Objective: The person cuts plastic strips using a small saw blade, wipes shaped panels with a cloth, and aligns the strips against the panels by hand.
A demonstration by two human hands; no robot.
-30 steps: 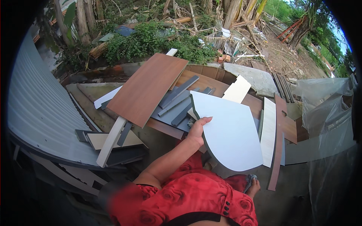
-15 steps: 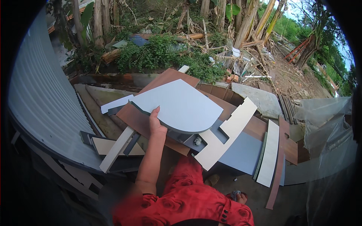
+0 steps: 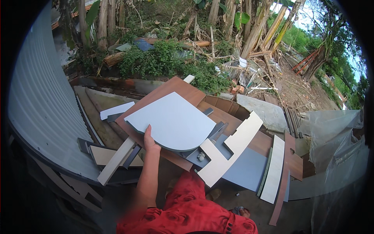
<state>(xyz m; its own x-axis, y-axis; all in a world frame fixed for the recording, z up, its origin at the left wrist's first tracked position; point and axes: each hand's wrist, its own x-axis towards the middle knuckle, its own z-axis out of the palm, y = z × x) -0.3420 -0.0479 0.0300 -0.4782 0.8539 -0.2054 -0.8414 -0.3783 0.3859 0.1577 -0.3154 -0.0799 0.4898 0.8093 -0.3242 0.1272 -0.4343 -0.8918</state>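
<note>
My left hand (image 3: pixel 151 141) grips the near edge of a pale grey-white panel (image 3: pixel 173 121) with one rounded corner and a dark edge. Its thumb lies on top; the other fingers are hidden underneath. Under that panel is a brown wood-grain board (image 3: pixel 173 86), tilted across the pile. Just right of the panel lies a cream board (image 3: pixel 243 130) with cut-out notches. A small roundish metallic-looking item (image 3: pixel 201 156) sits beside the cream board, its kind unclear. My right hand is not in view.
A blue-grey panel (image 3: pixel 245 167), a white strip (image 3: pixel 274 169) and a long reddish-brown strip (image 3: pixel 281 195) lie to the right. Corrugated metal sheeting (image 3: pixel 43 105) curves along the left. Translucent plastic sheeting (image 3: pixel 335 136) hangs at the right. Plants (image 3: pixel 156 58) and tree trunks stand beyond.
My left hand and the rounded panel have moved left and toward me, onto the brown board. More of the pieces at the panel's right side now show. The whole view has shifted slightly.
</note>
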